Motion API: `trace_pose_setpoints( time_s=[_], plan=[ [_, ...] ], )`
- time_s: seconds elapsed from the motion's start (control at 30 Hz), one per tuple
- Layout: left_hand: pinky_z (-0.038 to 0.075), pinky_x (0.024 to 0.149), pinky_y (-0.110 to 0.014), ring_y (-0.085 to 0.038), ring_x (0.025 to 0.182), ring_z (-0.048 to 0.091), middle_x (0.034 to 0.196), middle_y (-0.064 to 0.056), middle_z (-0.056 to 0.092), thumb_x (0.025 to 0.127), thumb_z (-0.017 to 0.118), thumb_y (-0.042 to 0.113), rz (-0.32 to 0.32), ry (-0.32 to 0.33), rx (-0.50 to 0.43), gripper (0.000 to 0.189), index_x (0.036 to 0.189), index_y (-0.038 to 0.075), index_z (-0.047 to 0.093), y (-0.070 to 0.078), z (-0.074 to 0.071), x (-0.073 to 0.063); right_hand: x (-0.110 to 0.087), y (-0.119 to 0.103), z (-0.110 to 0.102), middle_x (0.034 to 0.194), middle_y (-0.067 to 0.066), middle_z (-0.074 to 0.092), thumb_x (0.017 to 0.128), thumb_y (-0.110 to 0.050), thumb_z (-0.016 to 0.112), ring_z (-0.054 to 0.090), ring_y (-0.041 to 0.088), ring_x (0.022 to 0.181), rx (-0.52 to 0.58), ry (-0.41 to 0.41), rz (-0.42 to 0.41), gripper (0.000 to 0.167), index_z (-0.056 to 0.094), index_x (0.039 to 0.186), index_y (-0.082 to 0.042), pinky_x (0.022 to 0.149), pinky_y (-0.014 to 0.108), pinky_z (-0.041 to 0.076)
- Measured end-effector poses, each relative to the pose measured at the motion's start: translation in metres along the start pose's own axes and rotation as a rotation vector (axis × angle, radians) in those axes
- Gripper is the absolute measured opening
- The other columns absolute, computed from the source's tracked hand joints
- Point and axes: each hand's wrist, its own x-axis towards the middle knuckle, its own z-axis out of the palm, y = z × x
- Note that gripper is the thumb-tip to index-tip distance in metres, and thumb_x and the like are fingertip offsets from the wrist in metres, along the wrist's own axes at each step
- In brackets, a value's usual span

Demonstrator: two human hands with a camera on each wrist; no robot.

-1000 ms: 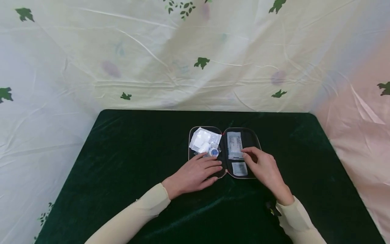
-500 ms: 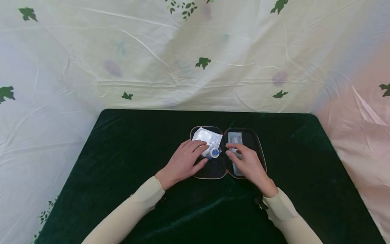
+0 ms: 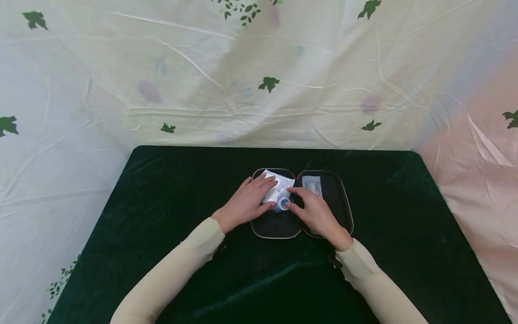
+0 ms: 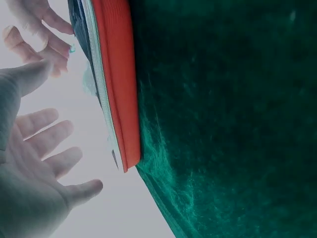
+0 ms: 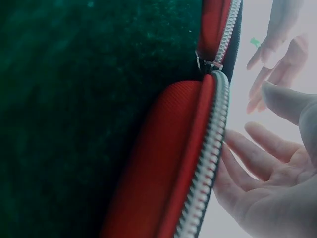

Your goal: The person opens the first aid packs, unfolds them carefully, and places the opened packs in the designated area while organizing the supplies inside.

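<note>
An unzipped red case (image 4: 118, 84) lies spread on the table, its dark lining (image 3: 277, 227) facing up. In its left half sit a shiny white packet (image 3: 286, 181) and a small roll (image 3: 283, 204) with a blue centre. My left hand (image 3: 247, 200) reaches over the packet with its fingers extended; whether they touch it cannot be told. My right hand (image 3: 316, 211) is over the middle of the case, thumb and forefinger beside the roll, fingers loosely bent. A pale blue packet (image 3: 311, 183) in the right half is partly hidden by that hand.
Dark green velvet cloth (image 3: 194, 193) covers the table around the case. A pale patterned curtain (image 3: 226, 112) hangs behind and at both sides. Metal zip teeth (image 5: 213, 134) run along the case edge, with a zip pull (image 5: 204, 63) near the hinge.
My left hand has shifted back and left off the lower left half, then forward over the white packet. My right hand has moved left from the right half's packets to the roll.
</note>
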Motion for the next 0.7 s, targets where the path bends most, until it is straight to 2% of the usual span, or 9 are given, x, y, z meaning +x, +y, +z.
trace_pose_setpoints(
  time_s=[0.1,0.23,0.37,0.47,0.5,0.57,0.7],
  plan=[
    [0.018,0.123,-0.062,-0.028,0.156,0.023,0.163,-0.007,0.041,0.103,0.063,0.042,-0.006,-0.051,-0.008,0.065,0.158,0.014,0.042,-0.003,0.000,0.005,0.004,0.000,0.002,0.141,0.018,0.061,0.098,-0.025,0.073,0.056,0.036,0.132,-0.039,-0.021,-0.004,0.049,0.061,0.141,-0.005,0.108,0.058,0.045],
    [0.015,0.123,-0.065,-0.029,0.156,0.024,0.160,-0.007,0.046,0.101,0.067,0.041,-0.009,-0.082,-0.029,0.064,0.156,0.015,0.045,-0.007,0.001,0.009,0.007,0.000,0.005,0.141,0.018,0.062,0.096,-0.027,0.077,0.054,0.036,0.131,-0.089,-0.044,0.002,0.053,0.060,0.141,-0.005,0.108,0.056,0.045],
    [0.015,0.122,-0.066,-0.029,0.153,0.031,0.156,-0.009,0.050,0.099,0.071,0.040,-0.004,-0.068,-0.024,0.061,0.151,0.015,0.052,-0.011,0.005,0.009,0.009,-0.002,0.007,0.137,0.018,0.062,0.095,-0.024,0.077,0.053,0.035,0.128,-0.114,-0.043,-0.010,0.052,0.060,0.141,-0.004,0.108,0.055,0.044],
    [0.017,0.123,-0.064,-0.028,0.147,0.041,0.152,-0.012,0.053,0.097,0.074,0.037,0.007,-0.029,-0.017,0.060,0.149,0.015,0.054,-0.013,0.006,0.009,0.009,-0.002,0.008,0.131,0.016,0.064,0.096,-0.018,0.076,0.055,0.034,0.123,-0.108,-0.018,-0.014,0.046,0.062,0.138,-0.004,0.106,0.054,0.045],
    [0.018,0.123,-0.062,-0.028,0.144,0.045,0.150,-0.012,0.054,0.096,0.076,0.036,0.010,-0.010,-0.018,0.060,0.148,0.015,0.055,-0.013,0.007,0.009,0.009,-0.002,0.008,0.128,0.015,0.064,0.096,-0.016,0.075,0.055,0.032,0.121,-0.098,-0.008,-0.008,0.044,0.062,0.137,-0.005,0.105,0.053,0.045],
    [0.029,0.121,-0.056,-0.026,0.137,0.052,0.145,-0.011,0.056,0.095,0.078,0.033,0.004,0.031,-0.034,0.060,0.147,0.015,0.056,-0.013,0.006,0.008,0.009,-0.002,0.008,0.123,0.013,0.065,0.097,-0.013,0.073,0.057,0.031,0.115,-0.073,0.015,-0.001,0.038,0.064,0.133,-0.005,0.101,0.052,0.047],
    [0.051,0.105,-0.043,-0.023,0.123,0.058,0.140,-0.009,0.053,0.095,0.079,0.026,-0.021,0.121,-0.108,0.057,0.146,0.015,0.057,-0.013,0.004,0.008,0.009,-0.003,0.008,0.116,0.012,0.066,0.099,-0.009,0.070,0.059,0.028,0.104,0.003,0.066,0.013,0.030,0.066,0.128,-0.006,0.094,0.048,0.051]
  ],
)
